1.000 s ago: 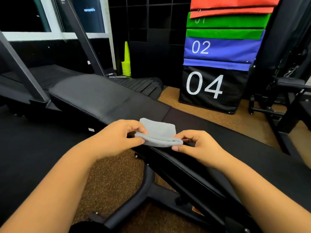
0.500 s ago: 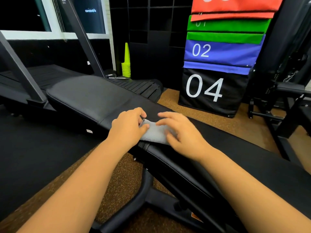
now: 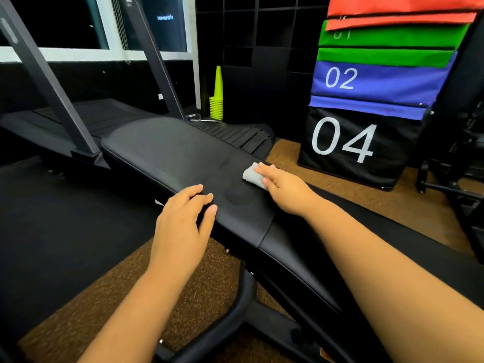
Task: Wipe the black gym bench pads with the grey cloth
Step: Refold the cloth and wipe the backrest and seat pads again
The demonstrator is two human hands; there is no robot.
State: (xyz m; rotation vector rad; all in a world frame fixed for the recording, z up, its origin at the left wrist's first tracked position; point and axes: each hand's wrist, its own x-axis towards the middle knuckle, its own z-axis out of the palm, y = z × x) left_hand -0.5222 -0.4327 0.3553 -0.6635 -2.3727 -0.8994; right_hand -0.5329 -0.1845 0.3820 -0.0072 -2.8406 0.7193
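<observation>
A black gym bench runs diagonally across the view, with a far pad and a near pad meeting at a seam. The folded grey cloth lies on the far pad near its right edge. My right hand presses flat on the cloth, fingers straight, covering most of it. Near the front edge of the far pad, my left hand rests with relaxed fingers and holds nothing.
A treadmill stands behind the bench on the left. Stacked numbered plyo boxes rise at the right, with a rack frame beyond them. Yellow cones are stacked by the back wall. The bench's black frame crosses the brown floor below.
Both hands held the folded cloth over the seam before. Now the left hand has let go and rests on the pad, while the right hand has slid the cloth onto the far pad.
</observation>
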